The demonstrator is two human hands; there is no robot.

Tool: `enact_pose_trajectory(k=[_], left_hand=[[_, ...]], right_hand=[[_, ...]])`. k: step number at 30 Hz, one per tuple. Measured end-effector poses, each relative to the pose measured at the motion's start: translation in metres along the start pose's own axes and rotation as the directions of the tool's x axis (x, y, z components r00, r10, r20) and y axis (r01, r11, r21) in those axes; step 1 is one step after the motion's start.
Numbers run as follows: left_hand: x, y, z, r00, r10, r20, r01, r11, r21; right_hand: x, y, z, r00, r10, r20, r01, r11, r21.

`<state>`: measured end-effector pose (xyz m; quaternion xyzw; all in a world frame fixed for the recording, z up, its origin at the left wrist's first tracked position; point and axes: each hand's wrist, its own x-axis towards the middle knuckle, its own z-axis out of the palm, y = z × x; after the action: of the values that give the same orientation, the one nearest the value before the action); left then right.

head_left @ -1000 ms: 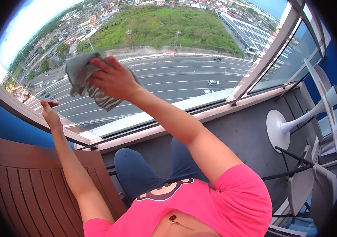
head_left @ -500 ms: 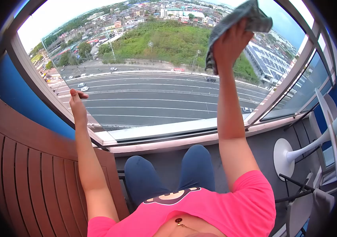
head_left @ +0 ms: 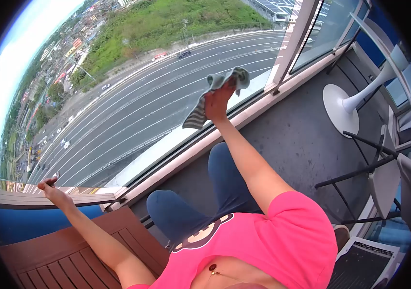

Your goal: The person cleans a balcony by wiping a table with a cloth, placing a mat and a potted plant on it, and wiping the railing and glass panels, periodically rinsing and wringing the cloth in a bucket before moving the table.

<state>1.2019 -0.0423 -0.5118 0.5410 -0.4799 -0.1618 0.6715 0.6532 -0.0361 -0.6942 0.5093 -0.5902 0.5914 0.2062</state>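
Showing beyond & beside R hand (head_left: pixel 218 103) fingers, striped cloth (head_left: pixel 196 113), can't tell if fingers spread/pinching

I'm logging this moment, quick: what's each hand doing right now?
Left hand: fingers partly curled near the window frame; nothing seen in it, grip can't be told.
Right hand: holding the striped cloth.

Cloth (head_left: pixel 197 111): grey-green, pale and dark stripes at lower end. Shirt (head_left: pixel 292 236): bright pink, black-and-cream print outlined white. Trousers (head_left: pixel 174 216): blue. Slatted surface (head_left: pixel 65 262): reddish brown. Wall panel (head_left: pixel 46 224): blue. Floor (head_left: pixel 282 144): dark grey. Table base (head_left: pixel 336 110): white. Road (head_left: pixel 138 106): grey, white-lined. Field (head_left: pixel 157 26): green.
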Motion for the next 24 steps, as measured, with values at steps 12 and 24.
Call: enact_pose_trajectory(k=[12, 24], left_hand=[[0.000, 0.006, -0.012, 1.000, -0.010, -0.017, 0.010, 1.000, -0.017], [0.007, 0.001, -0.013, 0.999, 0.022, -0.025, -0.024, 0.997, -0.068]], right_hand=[[-0.040, 0.233, -0.006, 0.553, 0.761, -0.340, -0.768, 0.624, 0.147], [-0.163, 0.054, 0.059, 0.469, 0.871, 0.145, -0.819, 0.490, -0.298]])
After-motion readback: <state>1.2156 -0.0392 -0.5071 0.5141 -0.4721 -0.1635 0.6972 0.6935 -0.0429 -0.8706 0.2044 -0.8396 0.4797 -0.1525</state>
